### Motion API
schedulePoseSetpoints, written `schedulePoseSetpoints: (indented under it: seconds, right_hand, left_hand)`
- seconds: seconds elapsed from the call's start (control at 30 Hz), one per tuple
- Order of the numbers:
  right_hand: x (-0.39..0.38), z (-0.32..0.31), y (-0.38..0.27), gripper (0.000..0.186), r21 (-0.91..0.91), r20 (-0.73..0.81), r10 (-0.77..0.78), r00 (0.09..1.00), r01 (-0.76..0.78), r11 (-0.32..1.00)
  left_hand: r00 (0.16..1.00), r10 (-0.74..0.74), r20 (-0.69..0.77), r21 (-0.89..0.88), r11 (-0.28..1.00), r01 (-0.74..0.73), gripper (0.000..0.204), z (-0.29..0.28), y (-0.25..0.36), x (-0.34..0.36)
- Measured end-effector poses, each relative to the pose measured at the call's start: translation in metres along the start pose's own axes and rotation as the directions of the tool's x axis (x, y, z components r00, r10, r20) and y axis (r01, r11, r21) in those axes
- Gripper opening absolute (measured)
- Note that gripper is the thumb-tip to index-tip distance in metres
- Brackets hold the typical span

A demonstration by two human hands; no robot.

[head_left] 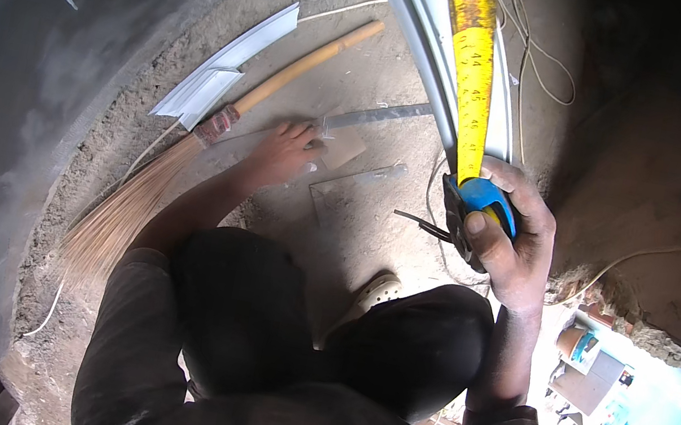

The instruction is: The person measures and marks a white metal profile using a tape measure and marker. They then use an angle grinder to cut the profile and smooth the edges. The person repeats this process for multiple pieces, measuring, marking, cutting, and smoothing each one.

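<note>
In my right hand (517,244) is a blue-and-black tape measure (482,203), its worn yellow blade (471,72) stretched away along a long white and grey strip (422,18). The thumb presses on the case, and a dark strap hangs beside it. My left hand (282,155) reaches down to the dusty floor, fingers apart and slightly bent, beside a flat grey bar (376,112) and a small beige flat piece (342,149); whether it touches the bar is unclear. A thin square-like metal piece (356,177) lies just right of that hand.
A straw broom (121,215) with a wooden handle and white panel offcuts (227,56) lie left, along a grey wall (4,108). Loose cables (532,55) loop at upper right. A broken brick edge (615,311) at right drops to a lower cluttered area. My knees fill the bottom centre.
</note>
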State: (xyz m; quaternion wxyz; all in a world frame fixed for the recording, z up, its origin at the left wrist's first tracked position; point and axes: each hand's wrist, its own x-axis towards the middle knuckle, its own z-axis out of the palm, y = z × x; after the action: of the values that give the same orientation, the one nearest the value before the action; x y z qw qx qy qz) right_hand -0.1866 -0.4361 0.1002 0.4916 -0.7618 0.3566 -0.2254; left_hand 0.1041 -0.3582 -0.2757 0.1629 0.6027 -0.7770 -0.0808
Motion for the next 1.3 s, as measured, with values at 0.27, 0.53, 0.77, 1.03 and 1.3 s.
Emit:
schedulePoseSetpoints:
  seconds: [0.27,0.53,0.77,1.03,1.3]
  right_hand:
    - [-0.015,-0.008,0.007,0.052,-0.008,-0.019,0.115,0.993,-0.115,0.993]
    - [-0.033,-0.025,0.006,0.052,0.093,-0.023,0.109,0.994,-0.107,0.990]
    - [-0.042,-0.034,0.013,0.054,0.082,-0.021,0.074,0.997,-0.072,0.994]
    - [-0.037,-0.033,0.017,0.061,0.032,-0.046,-0.015,0.999,0.017,0.999]
    - [-0.025,-0.027,0.015,0.058,0.002,0.029,0.019,0.999,-0.019,1.000]
  left_hand:
    - [1.000,0.023,0.002,0.183,0.983,-0.023,0.051,0.023,-0.006,-0.011]
    - [0.996,-0.074,-0.057,0.035,0.997,0.076,0.025,0.023,-0.006,0.001]
    - [0.990,-0.082,-0.111,0.025,0.996,0.085,0.039,0.031,0.001,-0.012]
    - [0.937,-0.344,-0.064,-0.027,0.939,0.343,0.076,0.028,-0.008,-0.020]
    - [0.991,-0.129,-0.023,-0.055,0.990,0.128,0.057,0.018,-0.003,-0.017]
